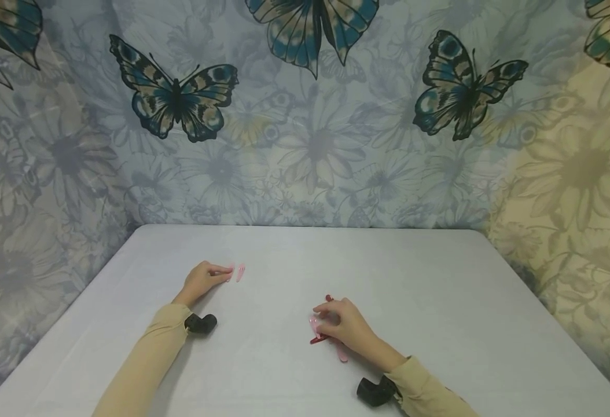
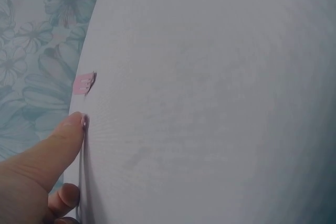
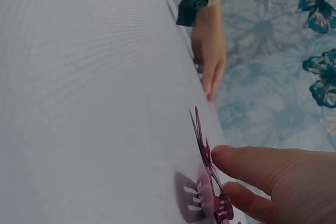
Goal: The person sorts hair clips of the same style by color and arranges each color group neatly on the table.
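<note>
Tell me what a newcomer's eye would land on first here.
The big dark butterflies on the patterned backdrop behind the white table would probably come first. Next come the pink and red hair clips at the right hand, mid-table. Farther left, the left hand pinches one pink clip beside a second clip.

White table (image 1: pixel 268 370): one pink hair clip (image 1: pixel 240 273) farther left; pink and red clips (image 1: pixel 342 353) nearer, clustered right.

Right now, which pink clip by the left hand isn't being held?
The pink clip lying just right of the left hand; that hand pinches the other clip.
</note>
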Action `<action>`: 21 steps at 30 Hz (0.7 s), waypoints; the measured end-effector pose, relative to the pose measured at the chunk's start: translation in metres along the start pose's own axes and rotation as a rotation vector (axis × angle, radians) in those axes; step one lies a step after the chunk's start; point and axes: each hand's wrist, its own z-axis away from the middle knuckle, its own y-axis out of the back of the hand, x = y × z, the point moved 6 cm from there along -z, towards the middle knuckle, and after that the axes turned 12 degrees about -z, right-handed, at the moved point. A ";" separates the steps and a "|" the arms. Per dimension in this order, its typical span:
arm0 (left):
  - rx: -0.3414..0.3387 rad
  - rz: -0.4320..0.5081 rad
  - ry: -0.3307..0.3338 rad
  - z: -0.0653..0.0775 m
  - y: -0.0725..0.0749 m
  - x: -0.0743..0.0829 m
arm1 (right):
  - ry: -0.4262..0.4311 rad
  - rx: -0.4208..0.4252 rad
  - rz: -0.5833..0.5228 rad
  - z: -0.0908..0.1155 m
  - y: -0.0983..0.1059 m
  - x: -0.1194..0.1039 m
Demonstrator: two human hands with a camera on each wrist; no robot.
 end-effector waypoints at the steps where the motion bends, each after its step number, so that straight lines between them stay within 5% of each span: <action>1: 0.000 0.000 0.002 0.000 0.000 0.000 | 0.001 -0.002 0.008 0.000 -0.001 -0.001; 21: -0.006 0.004 0.032 -0.001 -0.004 -0.005 | -0.025 -0.036 0.054 -0.001 -0.006 -0.002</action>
